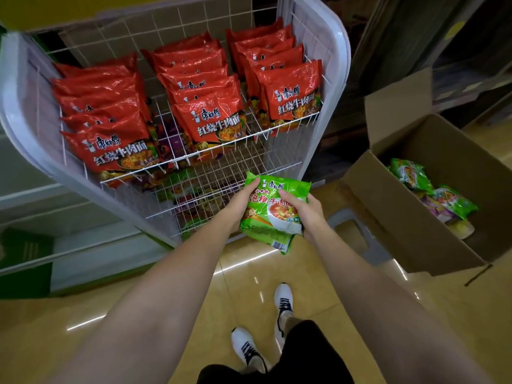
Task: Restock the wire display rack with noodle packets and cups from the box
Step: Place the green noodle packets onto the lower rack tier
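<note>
A small stack of green noodle packets [277,212] is clasped between both hands: the fingers of the left hand [243,202] are curled round the stack's left edge, with the thumb laid over the upper left corner, while the fingers of the right hand [304,210] are wrapped round its right edge, the thumb pressed on the printed face. At least two packets are held, a second one being visible beneath the top one at the lower corner. The stack is carried in the air, just in front of the lower tiers of the wire display rack [327,51] and well apart from the cardboard box [401,217], in which more green packets remain. The step in hand is judged to be the transfer from box to rack, with placement not yet made. The printed face is turned up toward the camera, the brand line lying toward the rack; the long axis runs roughly left to right, tilted down to the right. The top shelf is filled with red packets [210,117], so a lower shelf would be needed, and the stack would have to be tipped upright and lowered behind a front rail.
</note>
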Motion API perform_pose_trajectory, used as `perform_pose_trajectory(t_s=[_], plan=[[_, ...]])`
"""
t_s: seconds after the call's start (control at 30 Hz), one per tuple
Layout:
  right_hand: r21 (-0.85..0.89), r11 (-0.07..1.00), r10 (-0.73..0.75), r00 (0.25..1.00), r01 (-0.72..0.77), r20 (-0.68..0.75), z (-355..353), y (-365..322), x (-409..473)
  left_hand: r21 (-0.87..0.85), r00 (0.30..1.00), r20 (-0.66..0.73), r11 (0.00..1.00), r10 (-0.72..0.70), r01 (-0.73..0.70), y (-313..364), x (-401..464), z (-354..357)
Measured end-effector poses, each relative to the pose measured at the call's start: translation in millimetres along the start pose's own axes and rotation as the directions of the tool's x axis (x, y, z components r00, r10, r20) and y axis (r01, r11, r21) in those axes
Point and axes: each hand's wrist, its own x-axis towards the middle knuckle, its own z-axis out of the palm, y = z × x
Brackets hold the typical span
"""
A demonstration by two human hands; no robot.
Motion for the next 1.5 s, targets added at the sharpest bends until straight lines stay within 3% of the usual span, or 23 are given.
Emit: perform_pose_trajectory(t_s=[0.33, 0.43, 0.63, 0.97, 1.2, 1.33, 1.43, 1.5], plan=[[0.1, 0.994, 0.053, 0.999, -0.053, 0.0, -1, 44, 13, -0.128, 1.0, -0.014, 0.992, -0.005, 0.003, -30, 8, -8], [0.063, 0.997, 0.054, 0.998, -0.053, -0.016, -11, 65, 35, -0.232, 0.998, -0.064, 0.973, -0.001, -0.013, -52, 29, -9], [-0.047, 0.999, 0.016, 1.0, -0.017, -0.015, -28, 117, 98, -0.232, 0.978, -0.211, 0.972, -0.006, -0.044, -104, 104, -25], [-0.082, 0.978, -0.183, 0.978, 0.192, 0.099, -12, 191, 230, -0.089, 0.853, -0.417, 0.92, 0.313, -0.381, -144, 262, -85], [0.049, 0.941, -0.337, 0.921, 0.334, 0.196, 16, 225, 309, 0.008, 0.717, -0.466, 0.813, 0.518, -0.583, -136, 336, -138], [0.111, 0.912, -0.41, 0.89, 0.395, 0.2, 25, 240, 341, 0.011, 0.666, -0.499, 0.773, 0.554, -0.635, -132, 373, -164], [0.121, 0.9, -0.436, 0.878, 0.419, 0.199, 30, 239, 354, -0.026, 0.67, -0.435, 0.736, 0.601, -0.677, -132, 366, -162], [0.112, 0.905, -0.426, 0.882, 0.411, 0.202, 35, 241, 356, -0.043, 0.711, -0.371, 0.753, 0.598, -0.656, -137, 361, -162]])
